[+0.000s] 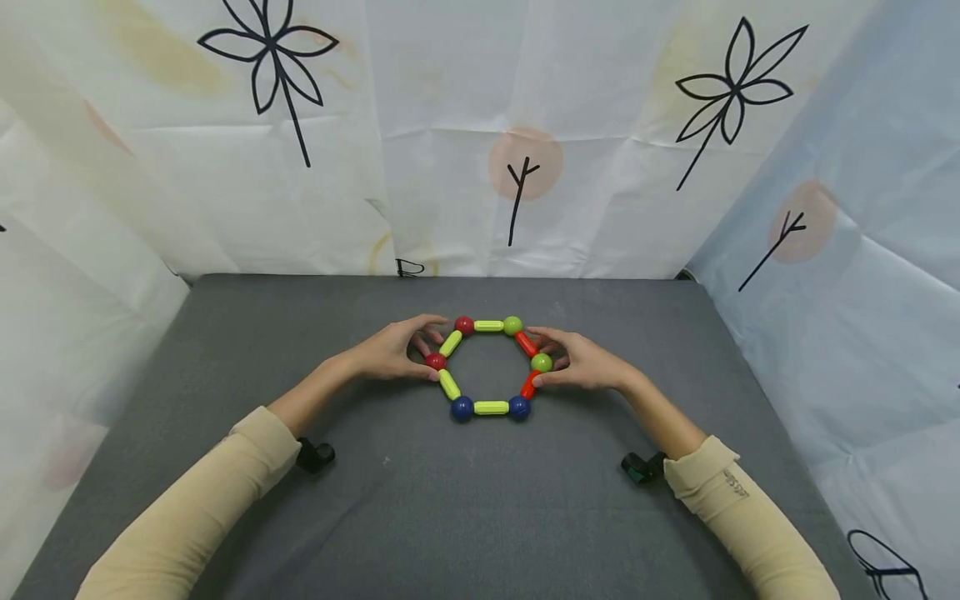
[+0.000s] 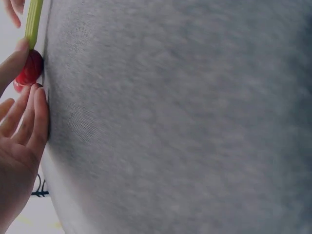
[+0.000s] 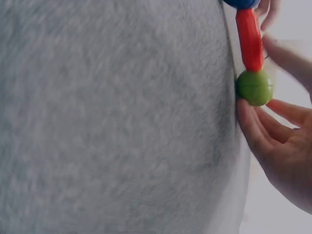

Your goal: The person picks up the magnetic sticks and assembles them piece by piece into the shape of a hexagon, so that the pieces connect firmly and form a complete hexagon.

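A six-sided ring of toy building balls and rods lies flat on the grey table (image 1: 480, 500). Its balls are red, green and blue; several rods are yellow-green and two are red. At the left corner, my left hand (image 1: 390, 350) holds a red ball (image 1: 435, 361) between thumb and fingers; the left wrist view shows the thumb beside a yellow-green rod (image 2: 33, 22). Opposite, my right hand (image 1: 585, 358) curls round a green ball (image 1: 542, 362), its thumb by the lower red rod (image 3: 250, 39). Two blue balls (image 1: 462, 408) form the near side, joined by a yellow-green rod (image 1: 491, 407).
A white cloth (image 1: 450, 192) with plant drawings hangs behind the table and along both sides. Black wrist cameras (image 1: 315, 456) sit at both forearms, below rolled beige sleeves (image 1: 202, 500).
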Motion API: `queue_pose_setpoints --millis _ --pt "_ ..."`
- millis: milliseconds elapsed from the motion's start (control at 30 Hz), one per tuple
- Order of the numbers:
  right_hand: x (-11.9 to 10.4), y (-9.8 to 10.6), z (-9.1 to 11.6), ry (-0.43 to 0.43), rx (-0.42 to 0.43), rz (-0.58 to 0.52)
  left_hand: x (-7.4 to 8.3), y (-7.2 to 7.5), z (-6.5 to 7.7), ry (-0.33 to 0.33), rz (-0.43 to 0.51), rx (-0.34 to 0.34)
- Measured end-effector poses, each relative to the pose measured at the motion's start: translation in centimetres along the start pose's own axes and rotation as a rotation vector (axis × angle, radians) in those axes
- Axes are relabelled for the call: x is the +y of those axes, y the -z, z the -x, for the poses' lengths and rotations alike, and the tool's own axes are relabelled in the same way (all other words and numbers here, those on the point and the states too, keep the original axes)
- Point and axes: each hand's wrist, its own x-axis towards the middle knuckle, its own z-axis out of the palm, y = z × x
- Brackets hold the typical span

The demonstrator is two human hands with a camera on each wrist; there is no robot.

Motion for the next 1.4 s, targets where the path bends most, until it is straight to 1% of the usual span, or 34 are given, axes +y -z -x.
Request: queue_pose_setpoints --millis 133,367,500,600,733,1000,1267,1400 --pt "0.43 0.21 0.01 0.026 0.004 -0.050 -0.41 -0.13 0.15 -0.004 0.011 0.033" --pt "0.46 0.11 -0.14 0.011 0.007 -0.069 -0.42 -0.37 0.39 -0.030 -0.001 0.061" --pt "0.60 0.25 -0.14 0.003 0.001 -0.082 -0.49 -0.54 0.53 -0.026 0.002 0.063" --pt "0.69 0.42 -0.10 0.013 0.003 -0.091 -0.48 -0.57 0.56 -0.019 0.006 0.060" --pt "0.76 0.65 0.01 0.029 0.022 -0.081 -0.43 -0.47 0.67 -0.026 0.009 0.063" --pt "0.77 0.62 -0.05 0.025 0.041 -0.075 -0.52 -0.37 0.80 -0.038 0.004 0.075" --pt "0.81 0.40 0.00 0.013 0.048 -0.072 -0.61 -0.48 0.80 0.003 0.005 0.074" --pt "0.80 0.34 0.11 0.008 0.051 -0.073 -0.61 -0.56 0.74 0.007 0.006 0.070"
